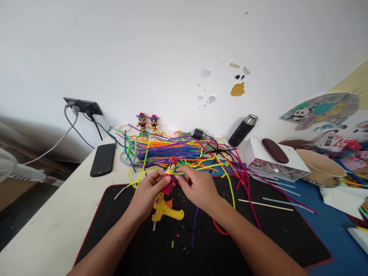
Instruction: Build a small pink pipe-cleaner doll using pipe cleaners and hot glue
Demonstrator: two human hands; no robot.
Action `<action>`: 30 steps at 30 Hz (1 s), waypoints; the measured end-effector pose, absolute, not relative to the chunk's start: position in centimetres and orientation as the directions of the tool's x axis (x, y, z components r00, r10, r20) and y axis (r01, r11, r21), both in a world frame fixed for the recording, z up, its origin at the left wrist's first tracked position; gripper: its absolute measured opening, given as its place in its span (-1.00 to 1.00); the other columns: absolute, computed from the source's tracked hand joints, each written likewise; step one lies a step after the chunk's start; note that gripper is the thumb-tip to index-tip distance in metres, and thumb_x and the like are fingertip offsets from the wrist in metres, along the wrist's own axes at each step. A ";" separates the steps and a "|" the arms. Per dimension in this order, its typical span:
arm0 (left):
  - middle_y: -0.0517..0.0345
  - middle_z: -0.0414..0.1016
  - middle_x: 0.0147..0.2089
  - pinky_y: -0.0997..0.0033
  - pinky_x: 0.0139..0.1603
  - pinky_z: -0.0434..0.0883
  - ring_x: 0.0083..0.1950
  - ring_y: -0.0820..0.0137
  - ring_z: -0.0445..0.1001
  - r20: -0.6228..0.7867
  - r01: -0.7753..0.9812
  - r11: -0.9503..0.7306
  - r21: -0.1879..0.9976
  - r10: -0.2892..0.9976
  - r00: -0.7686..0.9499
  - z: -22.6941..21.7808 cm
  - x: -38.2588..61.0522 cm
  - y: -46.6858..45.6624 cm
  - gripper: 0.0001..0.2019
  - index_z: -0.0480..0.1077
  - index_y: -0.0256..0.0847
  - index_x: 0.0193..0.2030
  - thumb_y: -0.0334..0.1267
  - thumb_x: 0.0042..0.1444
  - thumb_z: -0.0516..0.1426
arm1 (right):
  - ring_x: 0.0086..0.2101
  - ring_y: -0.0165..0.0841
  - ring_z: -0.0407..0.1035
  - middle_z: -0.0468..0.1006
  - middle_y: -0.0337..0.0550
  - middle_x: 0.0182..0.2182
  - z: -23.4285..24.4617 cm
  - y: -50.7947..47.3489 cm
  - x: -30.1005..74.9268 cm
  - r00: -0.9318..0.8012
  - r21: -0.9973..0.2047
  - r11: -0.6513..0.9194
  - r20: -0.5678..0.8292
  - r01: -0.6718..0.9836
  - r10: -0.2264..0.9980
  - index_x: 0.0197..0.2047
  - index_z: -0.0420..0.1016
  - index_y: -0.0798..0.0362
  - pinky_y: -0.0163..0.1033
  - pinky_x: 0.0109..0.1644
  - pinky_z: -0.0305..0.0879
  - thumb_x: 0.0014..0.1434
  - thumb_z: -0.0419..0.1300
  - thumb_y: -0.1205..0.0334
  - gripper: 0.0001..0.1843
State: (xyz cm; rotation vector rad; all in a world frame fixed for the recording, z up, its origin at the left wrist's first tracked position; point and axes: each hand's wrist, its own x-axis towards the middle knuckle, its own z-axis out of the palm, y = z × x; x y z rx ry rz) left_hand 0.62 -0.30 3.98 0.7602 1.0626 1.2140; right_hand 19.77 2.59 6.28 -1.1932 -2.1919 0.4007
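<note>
Over the black mat, my left hand [151, 188] is closed around a small doll [167, 186] with a magenta lower body, a yellow middle and a red and purple top. My right hand [198, 188] pinches a yellow strand [181, 173] at the doll's right side; the fingertips partly hide it. Just below the doll lies a yellow glue gun [168, 212] with an orange trigger and a clear glue stick poking out. Behind both hands spreads a heap of coloured strands [172, 147].
Two finished-looking small dolls [142, 122] stand by the wall. A black phone [102, 160] lies at the left. At the right are a dark flask [243, 129], a white box [276, 163] with a brown case [275, 150] on it, and several glue sticks [287, 204].
</note>
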 end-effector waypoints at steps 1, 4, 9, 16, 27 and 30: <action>0.16 0.56 -0.32 0.47 -0.30 0.43 -0.35 0.43 0.46 -0.232 -0.357 0.223 0.907 0.972 0.018 4.0 0.7 -0.4 -0.53 0.57 -0.24 -0.20 0.08 -0.05 0.51 | -0.55 -0.35 0.41 0.60 -0.25 -0.54 6.3 2.5 19.8 -0.428 -0.491 0.554 0.352 0.673 0.832 0.05 0.64 0.01 -0.28 -0.39 0.07 0.44 0.20 0.17 -0.76; 0.16 0.57 -0.34 0.48 -0.29 0.44 -0.34 0.43 0.49 -0.219 -0.342 0.217 0.914 0.975 0.032 4.2 1.0 -0.7 -0.56 0.57 -0.24 -0.21 0.07 -0.01 0.50 | -0.50 -0.31 0.49 0.65 -0.22 -0.52 6.0 2.4 20.0 -0.445 -0.441 0.553 0.331 0.706 0.832 0.04 0.64 0.02 -0.26 -0.37 0.06 0.44 0.22 0.18 -0.78; 0.10 0.62 -0.34 0.47 -0.34 0.42 -0.37 0.42 0.49 -0.249 -0.329 0.258 0.908 0.966 0.072 4.5 1.7 -0.8 -0.51 0.56 -0.25 -0.23 0.10 -0.07 0.52 | -0.43 -0.31 0.56 0.74 -0.19 -0.37 5.9 2.0 20.9 -0.446 -0.415 0.544 0.315 0.729 0.838 -0.02 0.63 -0.01 -0.26 -0.34 0.10 0.47 0.19 0.16 -0.81; 0.12 0.61 -0.41 0.48 -0.38 0.42 -0.38 0.39 0.52 -0.320 -0.361 0.349 0.865 0.937 0.141 5.3 2.3 -0.8 -0.47 0.54 -0.24 -0.29 0.10 -0.20 0.56 | -0.39 -0.32 0.59 0.76 -0.19 -0.28 5.9 1.3 21.7 -0.500 -0.371 0.597 0.331 0.711 0.801 -0.07 0.61 -0.01 -0.25 -0.33 0.11 0.49 0.13 0.20 -0.79; 0.15 0.58 -0.36 0.49 -0.33 0.43 -0.36 0.43 0.48 -0.258 -0.325 0.300 0.897 0.952 0.165 4.5 2.1 -1.3 -0.51 0.54 -0.24 -0.26 0.11 -0.07 0.52 | -0.57 -0.41 0.30 0.54 -0.29 -0.55 5.9 0.8 21.1 -0.415 -0.587 0.511 0.303 0.628 0.858 -0.22 0.58 0.02 -0.28 -0.40 0.01 0.37 0.13 0.26 -0.81; 0.16 0.58 -0.34 0.46 -0.30 0.45 -0.34 0.42 0.48 -0.218 -0.323 0.267 0.908 0.959 0.181 4.2 2.1 -1.5 -0.52 0.52 -0.23 -0.21 0.09 -0.03 0.51 | -0.58 -0.43 0.20 0.38 -0.35 -0.61 6.4 0.7 20.9 -0.358 -0.742 0.397 0.224 0.540 0.906 -0.31 0.52 0.02 -0.30 -0.42 0.00 0.33 0.14 0.27 -0.82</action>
